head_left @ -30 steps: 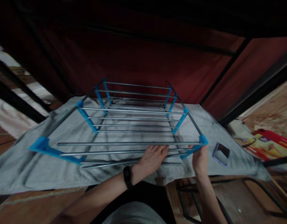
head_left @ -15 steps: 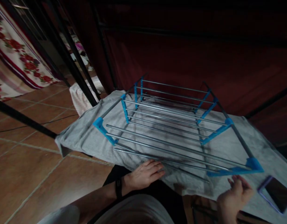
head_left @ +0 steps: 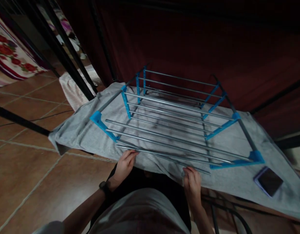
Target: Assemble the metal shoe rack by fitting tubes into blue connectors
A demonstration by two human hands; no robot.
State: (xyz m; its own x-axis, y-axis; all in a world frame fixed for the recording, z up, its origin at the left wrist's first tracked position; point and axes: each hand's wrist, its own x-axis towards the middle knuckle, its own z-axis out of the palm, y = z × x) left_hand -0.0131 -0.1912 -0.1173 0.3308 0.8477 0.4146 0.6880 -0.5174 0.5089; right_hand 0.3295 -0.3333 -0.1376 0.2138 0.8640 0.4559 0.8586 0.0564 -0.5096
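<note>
A metal rack (head_left: 174, 110) with blue plastic brackets (head_left: 127, 103) and thin rods lies on a grey cloth. Two metal rods cross at its near side, one of them a loose-looking rod (head_left: 159, 151) with its left end free of the bracket. My left hand (head_left: 124, 165) has its fingers pinched at that rod near its left end. At the front edge of the cloth, my right hand (head_left: 192, 182) has its fingertips curled together just under the other rod. What those right fingers hold, if anything, is hidden.
The grey cloth (head_left: 79, 125) covers a low surface against a dark red panel (head_left: 176, 42). A phone (head_left: 269, 180) rests on the cloth at right. Black metal posts (head_left: 64, 55) stand at left above the tiled floor (head_left: 23, 175). A floral cloth (head_left: 13, 55) hangs far left.
My left hand has moved left and up to the rod's left end. My right hand has come leftward, from near the right bracket to the cloth's front edge. The view has shifted slightly.
</note>
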